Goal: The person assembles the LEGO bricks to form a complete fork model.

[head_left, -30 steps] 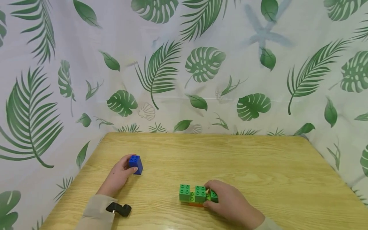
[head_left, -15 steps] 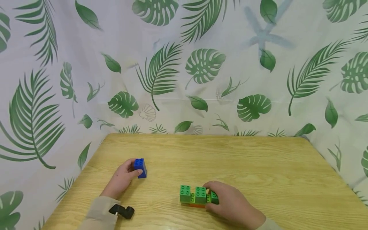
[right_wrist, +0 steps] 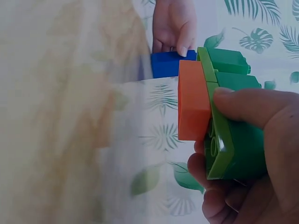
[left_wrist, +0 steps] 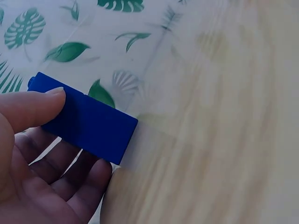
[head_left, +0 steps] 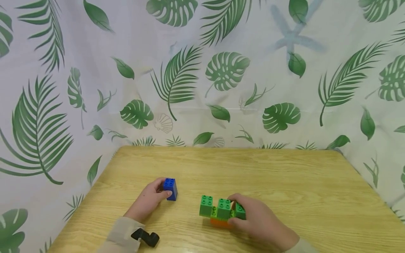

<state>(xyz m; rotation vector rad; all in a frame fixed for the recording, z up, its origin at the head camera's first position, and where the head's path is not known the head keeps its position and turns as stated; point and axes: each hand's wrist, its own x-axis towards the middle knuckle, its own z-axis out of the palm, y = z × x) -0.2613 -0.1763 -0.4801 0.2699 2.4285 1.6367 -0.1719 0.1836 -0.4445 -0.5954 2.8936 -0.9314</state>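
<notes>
In the head view, my left hand grips an upright blue toy brick stack, thumb on its near side. The left wrist view shows a seam across the blue stack, with the fingers curled behind it. Further right, my right hand pinches the right end of a toy brick build. This build has several dark green bricks on a lime green layer, over an orange brick. In the right wrist view, the thumb presses the lime layer, and the blue stack lies beyond the orange brick.
The wood-grain table spreads under both hands. A white cloth with green leaf prints hangs behind it and along its sides. On the left sleeve sits a small black device.
My left hand has brought the blue brick stack rightward and slightly nearer, closer to the green build. My right hand has shifted and raised the build a little, showing more of the orange brick.
</notes>
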